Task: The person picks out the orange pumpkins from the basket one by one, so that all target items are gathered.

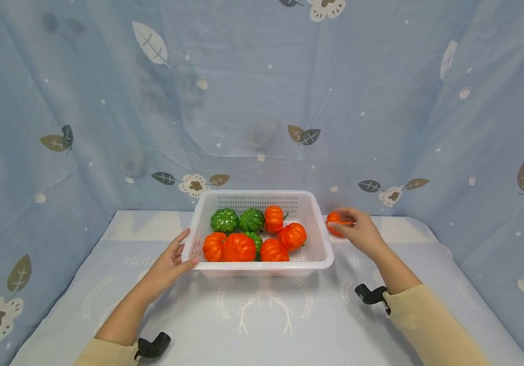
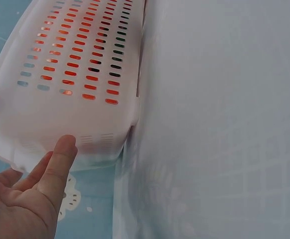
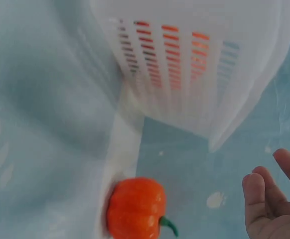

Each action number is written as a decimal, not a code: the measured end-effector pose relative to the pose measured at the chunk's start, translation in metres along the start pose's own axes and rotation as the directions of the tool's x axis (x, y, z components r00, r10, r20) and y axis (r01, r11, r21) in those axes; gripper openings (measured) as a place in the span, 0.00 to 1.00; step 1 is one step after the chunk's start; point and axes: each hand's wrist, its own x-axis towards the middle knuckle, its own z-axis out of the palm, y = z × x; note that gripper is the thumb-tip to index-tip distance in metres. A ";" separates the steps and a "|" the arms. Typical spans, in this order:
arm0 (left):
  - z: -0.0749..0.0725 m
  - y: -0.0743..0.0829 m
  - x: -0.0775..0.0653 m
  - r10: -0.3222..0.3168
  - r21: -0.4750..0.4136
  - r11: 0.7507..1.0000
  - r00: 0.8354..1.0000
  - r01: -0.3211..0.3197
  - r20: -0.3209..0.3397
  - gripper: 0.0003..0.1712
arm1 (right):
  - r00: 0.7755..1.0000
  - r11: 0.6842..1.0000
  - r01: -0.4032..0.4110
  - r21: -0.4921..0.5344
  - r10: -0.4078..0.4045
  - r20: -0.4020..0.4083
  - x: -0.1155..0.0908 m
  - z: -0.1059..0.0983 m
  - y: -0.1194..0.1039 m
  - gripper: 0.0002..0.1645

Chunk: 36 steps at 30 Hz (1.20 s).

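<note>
A white plastic basket (image 1: 262, 265) holds several orange pumpkins (image 1: 239, 247) and three green ones (image 1: 224, 220). At its left front corner, my left hand (image 1: 166, 267) touches the basket with extended fingers, the thumb by the front rim and the other fingers along the left side. To the right of the basket, a single orange pumpkin (image 3: 136, 208) with a green stem stands on the table. My right hand (image 1: 358, 231) is over this pumpkin in the head view. In the right wrist view a gap shows between its loosely spread fingers (image 3: 254, 191) and the pumpkin.
The table (image 1: 262, 325) has a pale patterned cloth. A blue curtain (image 1: 262, 101) with leaf and flower prints rises right behind the basket and along both sides. Black wrist mounts (image 1: 154, 345) stick out from both sleeves.
</note>
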 end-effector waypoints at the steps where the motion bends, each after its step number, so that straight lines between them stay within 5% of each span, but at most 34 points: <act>1: 0.000 0.000 0.000 0.001 -0.002 1.000 1.000 -0.001 0.002 0.54 | 1.000 1.000 0.006 -0.006 -0.006 0.006 0.001 0.003 -0.003 0.36; 16: 0.002 0.003 0.000 -0.008 0.020 1.000 1.000 0.008 -0.004 0.55 | 0.981 0.978 0.129 -0.161 -0.102 0.165 0.021 0.045 -0.041 0.27; 36: 0.001 0.002 -0.001 -0.014 -0.017 1.000 1.000 0.014 0.004 0.54 | 0.959 0.956 0.005 -0.295 0.079 0.271 0.042 0.073 -0.058 0.34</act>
